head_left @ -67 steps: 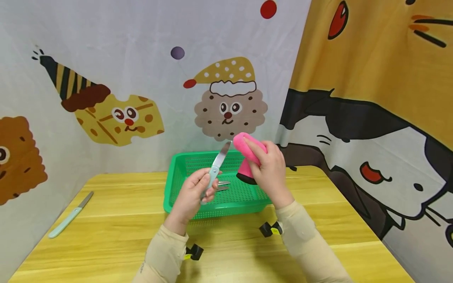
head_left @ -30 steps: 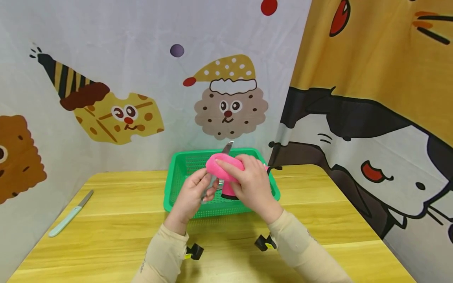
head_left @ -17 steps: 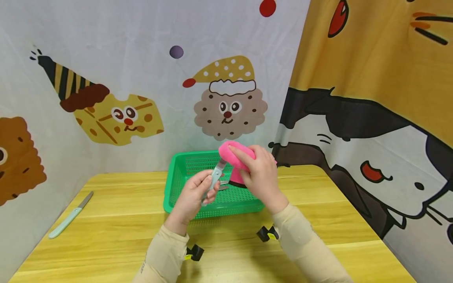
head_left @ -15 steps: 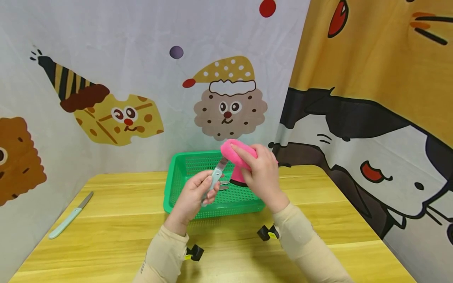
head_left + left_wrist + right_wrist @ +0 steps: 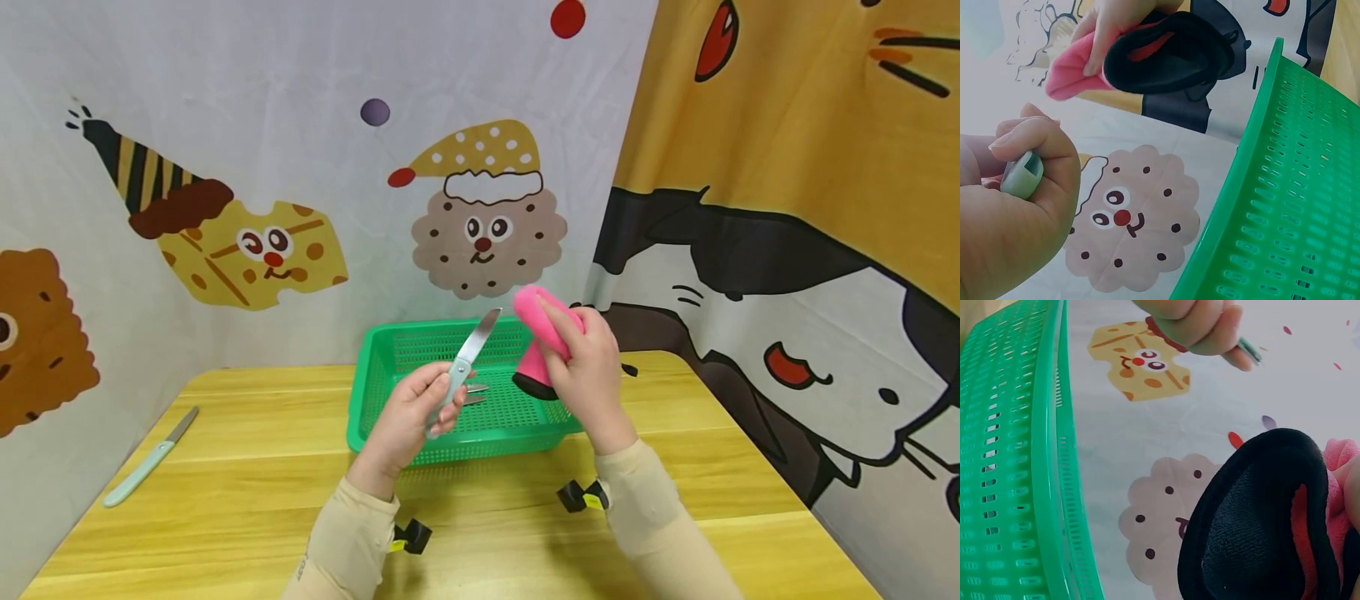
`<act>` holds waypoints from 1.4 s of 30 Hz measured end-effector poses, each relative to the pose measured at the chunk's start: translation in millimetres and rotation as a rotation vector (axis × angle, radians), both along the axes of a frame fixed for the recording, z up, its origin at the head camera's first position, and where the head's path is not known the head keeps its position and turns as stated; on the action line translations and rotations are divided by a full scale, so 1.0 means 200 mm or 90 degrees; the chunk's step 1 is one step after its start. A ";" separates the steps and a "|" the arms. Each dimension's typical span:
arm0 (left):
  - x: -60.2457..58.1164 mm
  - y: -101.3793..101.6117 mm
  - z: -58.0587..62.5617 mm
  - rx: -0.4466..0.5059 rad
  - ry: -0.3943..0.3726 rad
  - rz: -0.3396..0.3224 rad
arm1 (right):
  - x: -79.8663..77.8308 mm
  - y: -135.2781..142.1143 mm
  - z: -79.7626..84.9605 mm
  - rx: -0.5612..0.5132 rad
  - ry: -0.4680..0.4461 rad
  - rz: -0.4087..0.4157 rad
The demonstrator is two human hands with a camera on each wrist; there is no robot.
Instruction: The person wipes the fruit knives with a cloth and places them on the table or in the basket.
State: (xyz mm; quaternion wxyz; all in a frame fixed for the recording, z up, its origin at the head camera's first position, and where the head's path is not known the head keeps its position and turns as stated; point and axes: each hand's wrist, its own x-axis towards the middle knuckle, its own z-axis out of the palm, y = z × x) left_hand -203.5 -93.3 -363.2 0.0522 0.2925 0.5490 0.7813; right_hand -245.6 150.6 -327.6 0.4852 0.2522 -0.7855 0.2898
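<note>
Wood-grain tabletop (image 5: pixel 262 492) here, cartoon sheet (image 5: pixel 285 50) right behind it. Green basket (image 5: pixel 480 442) sits toward the back edge, with tabletop running off both sides, and a spare knife (image 5: pixel 153 457) lies over by the left edge. Above the basket, the left hand (image 5: pixel 405 408) has fingers curled round a knife (image 5: pixel 460 367); the right hand (image 5: pixel 592 367) grips pink cloth (image 5: pixel 532 317), a small gap off the blade.

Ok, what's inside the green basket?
Two metal blades show inside; the left hand covers their other ends. The pink cloth and right hand hide part of the green basket on the right.
</note>
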 end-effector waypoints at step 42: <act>0.03 0.04 0.04 -0.367 0.648 0.788 | 0.21 -0.07 -0.16 -0.060 -0.030 0.108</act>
